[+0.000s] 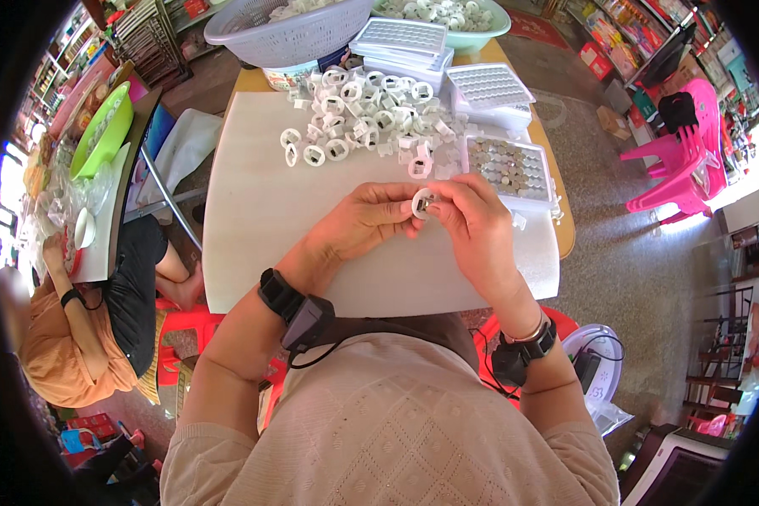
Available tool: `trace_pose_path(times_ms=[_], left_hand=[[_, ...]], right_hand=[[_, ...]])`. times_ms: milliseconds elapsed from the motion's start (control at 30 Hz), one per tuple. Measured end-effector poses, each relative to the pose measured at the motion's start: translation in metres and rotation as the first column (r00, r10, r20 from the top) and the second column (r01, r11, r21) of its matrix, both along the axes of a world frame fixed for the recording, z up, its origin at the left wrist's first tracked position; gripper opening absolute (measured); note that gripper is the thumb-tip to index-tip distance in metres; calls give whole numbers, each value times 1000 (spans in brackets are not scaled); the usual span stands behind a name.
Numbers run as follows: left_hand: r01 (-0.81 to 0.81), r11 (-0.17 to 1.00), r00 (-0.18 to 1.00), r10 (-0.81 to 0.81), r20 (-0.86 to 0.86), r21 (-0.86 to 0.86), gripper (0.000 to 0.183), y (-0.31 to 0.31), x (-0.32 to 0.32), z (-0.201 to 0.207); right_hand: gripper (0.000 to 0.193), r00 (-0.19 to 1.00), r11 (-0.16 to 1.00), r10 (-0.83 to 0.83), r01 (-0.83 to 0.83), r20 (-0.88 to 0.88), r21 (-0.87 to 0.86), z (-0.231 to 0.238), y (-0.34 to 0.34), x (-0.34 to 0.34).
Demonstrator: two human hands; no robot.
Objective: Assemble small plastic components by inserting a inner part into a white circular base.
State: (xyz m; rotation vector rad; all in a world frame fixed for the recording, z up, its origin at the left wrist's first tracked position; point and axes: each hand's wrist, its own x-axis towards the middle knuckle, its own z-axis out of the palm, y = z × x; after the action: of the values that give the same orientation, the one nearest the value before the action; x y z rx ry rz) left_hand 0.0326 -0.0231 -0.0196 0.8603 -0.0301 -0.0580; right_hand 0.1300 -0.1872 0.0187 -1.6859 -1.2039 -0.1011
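Observation:
My left hand [358, 223] pinches a small white round plastic part [422, 201] with a dark middle, held above the table. On the part's right side, my right hand's [481, 228] thumb and fingertips are closed against it; whether they also hold something tiny is hidden. Beyond my hands spreads a pile of similar white round parts [363, 114], many with dark centres. One such part [419, 168] lies just ahead of my fingers. To the right, a white compartment tray [527, 202] carries many small round silvery discs [499, 164].
Stacked white trays [491, 85] stand at the table's far right. A grey basket [291, 38] and a pale green bowl [481, 38] full of white parts are at the back. On the left, another person [76, 337] sits at a side table with a green basin [101, 131].

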Motion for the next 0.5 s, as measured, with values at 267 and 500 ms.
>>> trace_pose_path(times_ms=[267,500], left_hand=[[2,998,999,1,-49,69,34,1,0,1],[19,996,999,-16,-40,84,37,3,2,-3]], right_hand=[[17,980,997,45,-56,-196,-55,-3,-1,3],[17,983,996,44,-57,-177,-69,-9,1,5]])
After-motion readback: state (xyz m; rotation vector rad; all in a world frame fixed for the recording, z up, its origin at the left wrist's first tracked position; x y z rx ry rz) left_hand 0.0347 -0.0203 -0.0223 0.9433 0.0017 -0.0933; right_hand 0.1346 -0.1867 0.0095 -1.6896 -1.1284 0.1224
